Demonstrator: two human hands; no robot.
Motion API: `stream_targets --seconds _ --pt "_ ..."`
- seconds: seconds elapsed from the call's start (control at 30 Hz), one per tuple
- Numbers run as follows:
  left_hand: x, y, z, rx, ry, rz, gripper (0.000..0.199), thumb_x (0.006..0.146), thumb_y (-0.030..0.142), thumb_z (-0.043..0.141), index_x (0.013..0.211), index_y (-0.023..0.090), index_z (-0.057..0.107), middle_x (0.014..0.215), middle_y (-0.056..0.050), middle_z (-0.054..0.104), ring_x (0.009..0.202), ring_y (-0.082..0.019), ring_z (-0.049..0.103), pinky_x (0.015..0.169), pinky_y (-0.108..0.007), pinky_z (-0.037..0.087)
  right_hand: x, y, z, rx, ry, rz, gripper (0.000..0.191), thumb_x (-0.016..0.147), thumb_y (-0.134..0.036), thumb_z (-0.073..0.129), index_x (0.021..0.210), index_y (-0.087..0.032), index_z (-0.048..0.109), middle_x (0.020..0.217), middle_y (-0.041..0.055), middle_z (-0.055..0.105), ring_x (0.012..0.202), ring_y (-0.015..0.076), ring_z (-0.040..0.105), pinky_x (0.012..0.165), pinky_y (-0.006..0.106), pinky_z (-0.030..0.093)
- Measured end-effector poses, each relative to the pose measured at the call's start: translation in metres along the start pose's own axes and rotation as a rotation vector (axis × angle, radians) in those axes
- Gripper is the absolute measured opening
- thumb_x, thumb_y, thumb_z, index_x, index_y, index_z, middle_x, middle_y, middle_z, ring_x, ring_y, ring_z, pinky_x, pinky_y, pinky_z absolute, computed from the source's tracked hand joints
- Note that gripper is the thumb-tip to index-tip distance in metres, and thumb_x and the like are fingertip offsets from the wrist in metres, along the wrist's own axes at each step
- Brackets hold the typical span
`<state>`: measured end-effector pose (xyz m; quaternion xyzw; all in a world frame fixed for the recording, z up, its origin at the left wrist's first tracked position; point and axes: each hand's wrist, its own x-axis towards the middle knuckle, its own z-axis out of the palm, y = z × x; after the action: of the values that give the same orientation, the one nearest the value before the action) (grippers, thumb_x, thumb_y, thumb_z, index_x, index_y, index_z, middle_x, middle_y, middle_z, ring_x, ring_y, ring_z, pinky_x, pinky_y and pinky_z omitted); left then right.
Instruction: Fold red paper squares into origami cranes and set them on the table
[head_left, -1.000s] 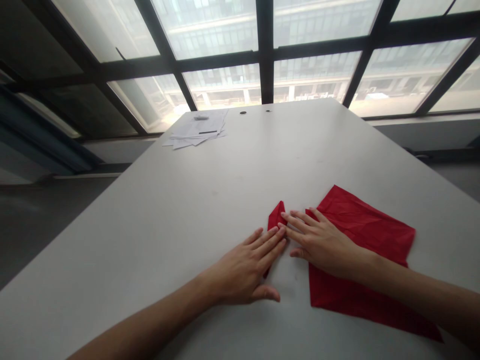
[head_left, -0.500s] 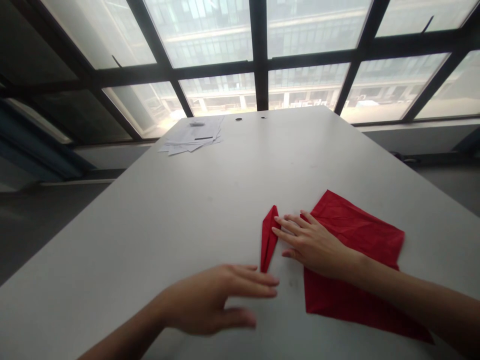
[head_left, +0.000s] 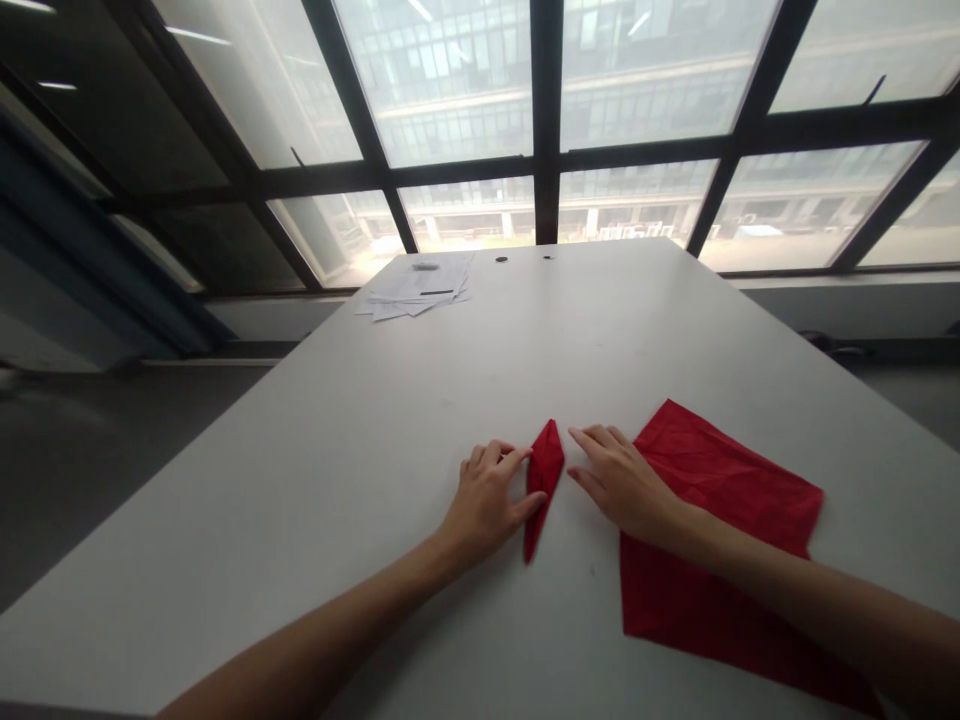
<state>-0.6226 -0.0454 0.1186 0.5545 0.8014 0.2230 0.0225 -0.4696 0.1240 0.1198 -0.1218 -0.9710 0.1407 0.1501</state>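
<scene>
A narrow kite shape of folded red paper (head_left: pixel 549 460) lies flat on the white table, its long point toward me. My left hand (head_left: pixel 487 500) grips it from the left, the thumb lying across its middle and the index fingertip at its upper left edge. Just right of the folded paper, apart from it, is my right hand (head_left: pixel 626 480), holding nothing, its thumb and fingers parted. Under and beside my right forearm spreads a larger creased red sheet (head_left: pixel 727 460), partly hidden by the arm.
Loose white papers (head_left: pixel 409 290) with a small object on top lie at the table's far left. Two small dark round spots are near the far edge of the white table (head_left: pixel 360 440). Dark-framed windows (head_left: pixel 547 120) stand beyond it.
My left hand has moved up and forward onto the folded paper, which has turned over or shifted slightly. My right hand has come off it to the right. The view has tilted a little.
</scene>
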Motion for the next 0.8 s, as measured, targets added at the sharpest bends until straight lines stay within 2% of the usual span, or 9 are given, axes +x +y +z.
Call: stream_targets --seconds 0.07,0.17,0.27,0.33,0.43,0.53,0.63,0.7,0.8 --pt "0.0 0.001 0.001 -0.007 0.002 -0.016 0.051 0.08 0.039 0.075 0.126 0.024 0.059 0.116 -0.009 0.059 0.108 -0.029 0.054 0.094 -0.046 0.044 0.009 -0.002 0.004 -0.004 -0.015 0.133 0.037 0.093 -0.039 0.058 0.123 -0.017 0.061 0.113 0.0147 0.063 0.107 0.0304 0.057 0.09 0.046 0.048" --pt "0.006 0.002 0.005 -0.019 0.002 -0.048 0.052 0.077 0.038 0.077 0.123 0.02 0.06 0.113 -0.011 0.06 0.107 -0.03 0.056 0.093 -0.045 0.045 0.027 -0.006 0.012 0.062 -0.032 0.247 0.032 0.082 -0.041 0.07 0.106 -0.02 0.065 0.108 0.0116 0.063 0.105 0.0312 0.057 0.085 0.047 0.046" --pt "0.017 0.002 0.01 -0.076 -0.002 -0.057 0.055 0.076 0.034 0.078 0.126 0.022 0.058 0.116 -0.01 0.061 0.109 -0.029 0.056 0.094 -0.043 0.044 0.045 -0.007 0.019 0.288 0.017 0.328 0.02 0.074 -0.023 0.073 0.092 -0.019 0.064 0.1 0.0087 0.065 0.098 0.0268 0.059 0.082 0.04 0.045" --pt "0.024 0.001 0.014 -0.111 0.01 -0.066 0.059 0.075 0.031 0.079 0.129 0.025 0.056 0.12 -0.009 0.062 0.112 -0.029 0.056 0.096 -0.043 0.043 0.054 -0.006 0.024 0.435 0.044 0.34 0.023 0.069 -0.01 0.069 0.088 -0.019 0.06 0.089 0.0049 0.066 0.085 0.0203 0.061 0.074 0.032 0.045" --pt "0.032 -0.004 0.018 -0.135 0.078 -0.119 0.074 0.07 0.033 0.083 0.136 0.026 0.051 0.132 -0.011 0.055 0.122 -0.032 0.05 0.101 -0.047 0.039 0.063 0.0 0.029 0.52 0.06 0.326 0.031 0.067 -0.003 0.063 0.092 -0.02 0.057 0.083 0.0006 0.066 0.071 0.0139 0.06 0.065 0.026 0.045" --pt "0.036 -0.009 0.015 -0.219 0.157 -0.208 0.084 0.068 0.038 0.083 0.141 0.019 0.047 0.136 -0.016 0.052 0.126 -0.035 0.048 0.103 -0.051 0.038 0.068 0.005 0.027 0.672 0.12 0.297 0.03 0.072 -0.005 0.06 0.097 -0.02 0.056 0.081 0.0 0.066 0.07 0.0141 0.063 0.065 0.026 0.049" --pt "0.041 -0.009 0.007 -0.522 0.078 -0.227 0.061 0.075 0.04 0.077 0.128 0.015 0.06 0.114 -0.014 0.066 0.106 -0.03 0.061 0.094 -0.045 0.047 0.072 0.005 0.016 0.968 0.272 0.217 0.034 0.076 -0.015 0.064 0.108 -0.02 0.055 0.083 0.0016 0.067 0.076 0.0176 0.065 0.068 0.03 0.054" --pt "0.045 -0.007 0.0 -0.822 -0.012 -0.198 0.039 0.082 0.041 0.071 0.11 0.014 0.07 0.097 -0.011 0.072 0.091 -0.026 0.066 0.085 -0.039 0.051 0.074 0.002 0.007 1.03 0.403 0.189 0.041 0.077 -0.024 0.069 0.115 -0.02 0.055 0.091 0.0045 0.067 0.082 0.0196 0.065 0.07 0.033 0.055" --pt "0.048 0.0 -0.005 -1.094 0.055 -0.195 0.03 0.086 0.041 0.067 0.096 0.013 0.072 0.087 -0.008 0.072 0.08 -0.02 0.065 0.075 -0.032 0.053 0.074 -0.004 -0.004 1.006 0.51 0.258 0.052 0.076 -0.036 0.075 0.122 -0.021 0.057 0.11 0.0101 0.065 0.092 0.0218 0.063 0.072 0.034 0.054"
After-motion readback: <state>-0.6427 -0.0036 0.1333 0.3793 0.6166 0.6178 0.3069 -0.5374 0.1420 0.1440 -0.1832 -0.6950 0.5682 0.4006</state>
